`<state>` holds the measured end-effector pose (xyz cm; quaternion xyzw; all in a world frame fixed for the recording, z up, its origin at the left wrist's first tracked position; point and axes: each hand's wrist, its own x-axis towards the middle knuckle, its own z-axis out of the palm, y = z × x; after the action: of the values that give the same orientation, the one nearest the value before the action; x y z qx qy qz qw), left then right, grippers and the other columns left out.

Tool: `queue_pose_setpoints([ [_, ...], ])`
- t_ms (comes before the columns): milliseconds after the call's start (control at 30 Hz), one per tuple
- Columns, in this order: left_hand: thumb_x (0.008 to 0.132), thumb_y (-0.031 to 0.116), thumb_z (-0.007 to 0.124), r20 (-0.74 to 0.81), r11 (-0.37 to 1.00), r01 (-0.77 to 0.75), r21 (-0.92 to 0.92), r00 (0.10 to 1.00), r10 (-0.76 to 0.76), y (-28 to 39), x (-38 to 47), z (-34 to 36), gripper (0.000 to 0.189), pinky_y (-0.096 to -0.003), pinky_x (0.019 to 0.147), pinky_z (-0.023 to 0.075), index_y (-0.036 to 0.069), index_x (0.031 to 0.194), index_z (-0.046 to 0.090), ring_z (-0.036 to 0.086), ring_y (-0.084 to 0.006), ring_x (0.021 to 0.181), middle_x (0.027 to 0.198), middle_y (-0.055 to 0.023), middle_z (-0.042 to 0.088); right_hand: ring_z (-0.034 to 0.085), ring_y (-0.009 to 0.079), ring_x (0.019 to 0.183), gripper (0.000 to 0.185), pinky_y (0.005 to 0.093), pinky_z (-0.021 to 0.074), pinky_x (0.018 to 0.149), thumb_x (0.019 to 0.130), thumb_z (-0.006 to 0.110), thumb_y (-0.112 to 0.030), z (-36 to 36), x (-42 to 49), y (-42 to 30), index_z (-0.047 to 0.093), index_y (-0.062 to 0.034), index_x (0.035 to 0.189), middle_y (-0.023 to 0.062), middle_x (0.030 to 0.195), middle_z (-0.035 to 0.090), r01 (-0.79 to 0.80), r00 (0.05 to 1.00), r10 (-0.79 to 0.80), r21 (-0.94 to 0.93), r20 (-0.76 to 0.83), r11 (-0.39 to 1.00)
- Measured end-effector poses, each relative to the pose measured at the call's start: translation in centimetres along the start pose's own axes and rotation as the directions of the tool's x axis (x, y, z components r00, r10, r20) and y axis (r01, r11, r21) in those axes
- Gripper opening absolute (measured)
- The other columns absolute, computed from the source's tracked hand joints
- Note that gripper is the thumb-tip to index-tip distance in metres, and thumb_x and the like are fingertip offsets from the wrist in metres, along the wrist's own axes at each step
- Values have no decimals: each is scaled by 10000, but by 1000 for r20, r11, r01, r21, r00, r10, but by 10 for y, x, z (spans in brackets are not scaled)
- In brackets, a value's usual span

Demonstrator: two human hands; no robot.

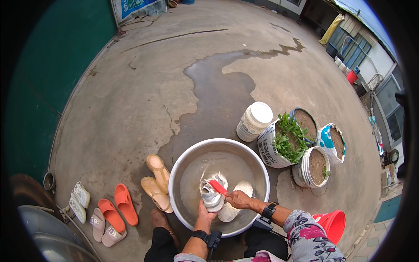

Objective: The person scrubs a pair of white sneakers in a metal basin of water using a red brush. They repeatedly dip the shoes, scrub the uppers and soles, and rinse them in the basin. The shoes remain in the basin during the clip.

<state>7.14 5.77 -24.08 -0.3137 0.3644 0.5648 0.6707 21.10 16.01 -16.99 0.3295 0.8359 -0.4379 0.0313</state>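
Observation:
A white lace-up sneaker (212, 200) is held over a large metal basin (177, 163), its heel end in my left hand (206, 212). My right hand (240, 199) grips a red-handled brush (218, 187), whose far end lies at the shoe's opening; its bristles are hidden. Loose white laces hang around the shoe's toe end. Shallow cloudy water (203, 160) covers the basin's bottom. Beside the sneaker, partly under my right hand, two pale insoles (229, 213) lie in the basin.
Left of the basin stand tan clogs (157, 193), orange slides (126, 204), pinkish slippers (113, 236) and white sneakers (78, 199). To the right are a lidded white bucket (255, 121), several soil-filled planters (311, 167) and a red bucket (334, 226). Wet concrete (219, 85) stretches beyond the basin.

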Motion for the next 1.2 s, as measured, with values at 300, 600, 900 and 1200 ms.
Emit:
queue_pose_setpoints([
  [300,879,454,286,19,983,18,-180,1000,-15,-4,-2,12,479,-535,892,369,148,1194,476,446,-351,1102,1217,-135,469,563,403,618,258,463,437,567,819,450,-178,-33,-50,-46,546,20,954,237,630,559,-67,995,68,-19,77,998],
  [600,802,625,371,57,960,-21,-279,998,38,3,1,16,659,-455,755,480,107,1199,468,516,-404,983,1160,-162,507,580,424,739,285,486,464,662,818,397,-241,-7,37,-5,574,-20,854,246,760,599,-302,951,278,-217,-136,928],
  [900,825,569,368,72,954,-84,-287,991,109,1,7,17,594,-478,765,476,97,1169,483,523,-381,974,1140,-158,516,561,424,648,271,464,441,592,835,427,-218,-16,6,-15,569,-10,936,243,667,569,-68,995,62,-75,-83,995],
  [1200,845,529,339,94,964,-59,-258,992,86,0,7,19,568,-492,788,464,89,1179,471,515,-394,989,1151,-161,509,573,410,666,224,493,445,614,823,426,-192,-29,-27,-24,546,-24,910,225,663,578,-168,985,159,-199,-63,966],
])
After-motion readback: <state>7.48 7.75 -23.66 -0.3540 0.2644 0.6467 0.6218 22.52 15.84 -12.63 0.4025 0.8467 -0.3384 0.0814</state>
